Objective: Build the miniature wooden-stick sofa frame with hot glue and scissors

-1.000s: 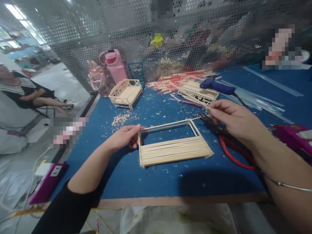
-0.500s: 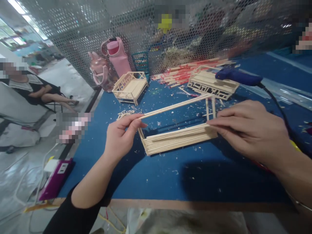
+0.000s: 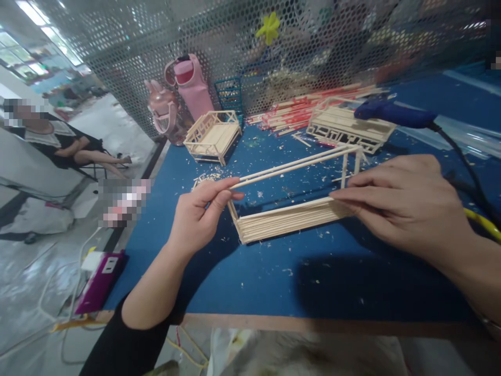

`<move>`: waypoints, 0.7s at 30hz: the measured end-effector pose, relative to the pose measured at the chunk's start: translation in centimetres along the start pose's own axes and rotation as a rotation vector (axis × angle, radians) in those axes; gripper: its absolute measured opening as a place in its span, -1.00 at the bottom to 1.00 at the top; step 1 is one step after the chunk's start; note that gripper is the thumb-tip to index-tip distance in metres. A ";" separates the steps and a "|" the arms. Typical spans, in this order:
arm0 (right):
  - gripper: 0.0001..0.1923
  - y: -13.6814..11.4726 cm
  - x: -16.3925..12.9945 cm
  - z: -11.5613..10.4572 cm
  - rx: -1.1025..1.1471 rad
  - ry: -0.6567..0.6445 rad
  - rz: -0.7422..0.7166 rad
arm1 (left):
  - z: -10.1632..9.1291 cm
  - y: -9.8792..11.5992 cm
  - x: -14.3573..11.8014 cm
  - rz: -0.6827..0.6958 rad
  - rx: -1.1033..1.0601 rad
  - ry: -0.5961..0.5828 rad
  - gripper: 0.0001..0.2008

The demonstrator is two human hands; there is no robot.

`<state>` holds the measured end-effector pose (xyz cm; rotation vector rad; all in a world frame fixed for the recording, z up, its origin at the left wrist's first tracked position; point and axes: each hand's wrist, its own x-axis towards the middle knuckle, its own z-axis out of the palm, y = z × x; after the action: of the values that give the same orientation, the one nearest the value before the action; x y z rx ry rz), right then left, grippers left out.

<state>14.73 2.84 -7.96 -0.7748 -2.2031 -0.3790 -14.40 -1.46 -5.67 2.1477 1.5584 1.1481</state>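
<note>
Between my hands is a small frame built of thin wooden sticks (image 3: 291, 222), with a slatted panel along its lower side and two long parallel sticks along the top. My left hand (image 3: 201, 209) pinches the left end of the top sticks between thumb and fingers. My right hand (image 3: 403, 203) is closed on the right end of the slatted panel, fingertips pressed together there. Two short upright sticks join panel and top at the right. Beyond it stand a finished-looking miniature stick bed (image 3: 215, 137) and a second stick model (image 3: 348, 128).
A blue glue gun (image 3: 395, 113) rests on the second model, its cord running right. Red-wrapped sticks (image 3: 289, 112) lie behind. Pink bottles (image 3: 191, 86) stand by the perforated metal screen (image 3: 129, 62). A purple power strip (image 3: 99, 282) is at the left; a person sits beyond.
The view has shifted slightly, so most things sit a little differently. Both hands keep their hold on the stick frame, whose two top sticks now show a wider gap between them.
</note>
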 end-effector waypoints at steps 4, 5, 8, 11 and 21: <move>-0.81 0.0 0.1 0.1 0.016 -0.003 -0.027 | 0.1 -0.1 0.0 0.005 -0.027 0.009 -0.72; -0.82 0.0 0.1 0.1 0.015 -0.005 -0.035 | 0.1 -0.1 0.0 0.008 -0.033 0.011 -0.72; -0.82 -0.1 0.2 0.2 0.006 -0.012 -0.042 | 0.1 -0.2 0.0 0.020 -0.042 0.016 -0.73; -0.81 -0.3 0.3 0.3 0.011 -0.029 -0.030 | 0.2 -0.3 0.0 0.032 -0.046 0.021 -0.74; -0.79 -0.8 0.6 0.5 -0.046 -0.071 0.032 | -0.1 0.0 0.2 0.014 0.016 0.019 -0.74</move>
<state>13.59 2.68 -7.84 -0.8589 -2.2522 -0.3925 -14.45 -1.34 -5.47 2.1676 1.5674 1.1681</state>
